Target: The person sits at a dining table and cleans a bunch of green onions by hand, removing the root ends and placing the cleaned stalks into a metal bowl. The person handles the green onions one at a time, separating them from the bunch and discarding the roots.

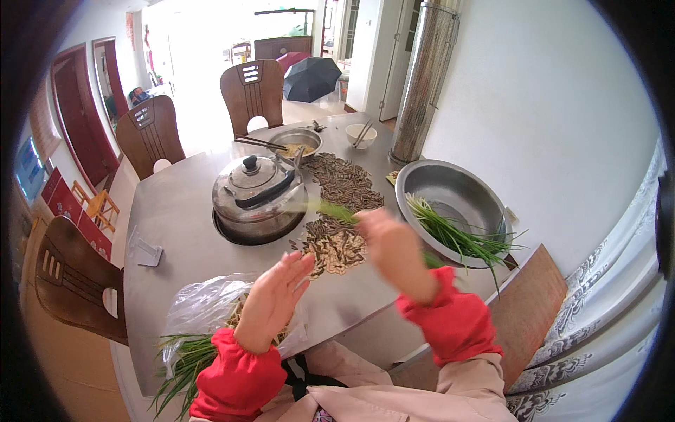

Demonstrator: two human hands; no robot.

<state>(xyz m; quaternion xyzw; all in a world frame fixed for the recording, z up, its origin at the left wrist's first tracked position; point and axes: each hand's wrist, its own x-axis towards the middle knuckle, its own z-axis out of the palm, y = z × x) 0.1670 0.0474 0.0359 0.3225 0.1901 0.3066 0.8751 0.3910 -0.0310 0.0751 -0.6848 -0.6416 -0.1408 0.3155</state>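
My right hand [393,253] grips a bunch of green onions [337,212], blurred, with the pale ends pointing left towards the kettle and green leaves showing below the wrist. My left hand [277,295] is raised, palm turned inward, fingers extended and holding nothing. Under it lies a clear plastic bag [200,303], and more green onions [187,356] spill from there towards the table's near left edge. To the right of my right hand, a large metal basin [448,184] has green onions [448,224] lying in it, their leaves hanging over the rim.
On the metal table [179,211] a lidded kettle [253,195] sits in a round opening. Sunflower seeds [345,182] spread beside it, with pale shells [337,250] nearer me. Behind are a metal bowl [311,136] with chopsticks and a white bowl [363,137]. A mesh-wrapped pipe [426,79] rises at right.
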